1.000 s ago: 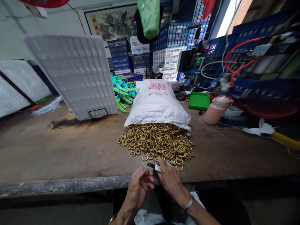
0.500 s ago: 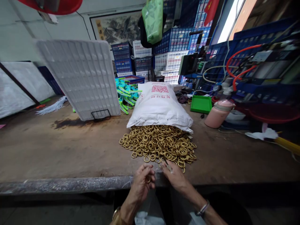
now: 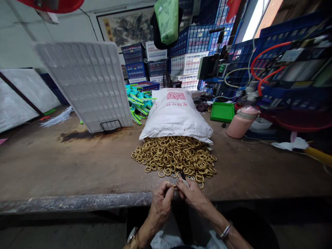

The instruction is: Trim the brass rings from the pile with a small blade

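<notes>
Over the table's front edge, my left hand (image 3: 162, 200) is closed, pinching a gold-coloured ring (image 3: 174, 186) at its fingertips. Close against it is my right hand (image 3: 193, 193), wrapped round a slim tool (image 3: 184, 177) with a dark end and a grey body; its exact kind is unclear. The fingertips of both hands meet at the ring. Just beyond them lies a heap of gold-coloured rings (image 3: 176, 155), spilling from the mouth of a white sack (image 3: 176, 116) with red print.
A pale ribbed plastic panel (image 3: 88, 86) stands in a black wire holder on the left. Behind it are teal and lime-green pieces (image 3: 140, 103). To the right stand a green tray (image 3: 222, 112) and a pink bottle (image 3: 241, 122). Stacked crates (image 3: 186, 65) fill the back.
My left hand has turned and moved in to the right hand, bringing a ring from its curled fingers up to its fingertips. My right hand keeps the tool. The view has shifted slightly.
</notes>
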The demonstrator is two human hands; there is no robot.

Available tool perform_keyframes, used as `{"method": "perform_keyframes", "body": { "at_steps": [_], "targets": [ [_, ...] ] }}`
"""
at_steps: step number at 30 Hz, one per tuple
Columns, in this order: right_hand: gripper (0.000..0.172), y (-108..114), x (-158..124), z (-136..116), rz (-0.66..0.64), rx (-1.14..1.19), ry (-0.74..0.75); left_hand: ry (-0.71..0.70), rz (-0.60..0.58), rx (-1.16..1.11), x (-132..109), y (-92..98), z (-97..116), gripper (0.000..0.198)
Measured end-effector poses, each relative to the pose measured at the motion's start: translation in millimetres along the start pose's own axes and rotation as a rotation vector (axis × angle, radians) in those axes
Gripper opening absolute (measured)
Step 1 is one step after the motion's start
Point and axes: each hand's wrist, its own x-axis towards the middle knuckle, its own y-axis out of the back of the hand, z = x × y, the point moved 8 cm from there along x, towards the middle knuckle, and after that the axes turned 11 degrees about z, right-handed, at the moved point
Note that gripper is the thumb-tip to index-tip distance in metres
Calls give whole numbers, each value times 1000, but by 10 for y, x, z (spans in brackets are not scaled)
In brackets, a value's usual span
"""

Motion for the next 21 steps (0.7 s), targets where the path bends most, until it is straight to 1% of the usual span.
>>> {"method": "perform_keyframes", "body": {
  "at_steps": [1,2,3,7,9,14,19,21],
  "targets": [
    [30,0,7,-12,1,-21,23,-24,-10,16,-11,-11,26,23],
    [29,1,12,-23,3,-33,38,-17,-19,11,-19,-23,32,24],
    [28,5,14,-33,8,-40,46,20,-30,-10,-27,-39,16,25],
    [25,40,19,-71,54,-62,65,288,-108,-94,-73,-137,-155,35],
    [24,57,21,-86,74,-70,77,353,-139,-126,-87,-169,-210,38],
    [23,66,24,-64,67,-59,69,371,-155,-251,-88,-183,-271,36],
    [27,38,24,-19,24,-50,84,417,-125,-345,-106,-186,-320,35],
    [27,75,25,-8,69,-124,102,433,-119,-358,-108,-192,-328,36]
  ]
}}
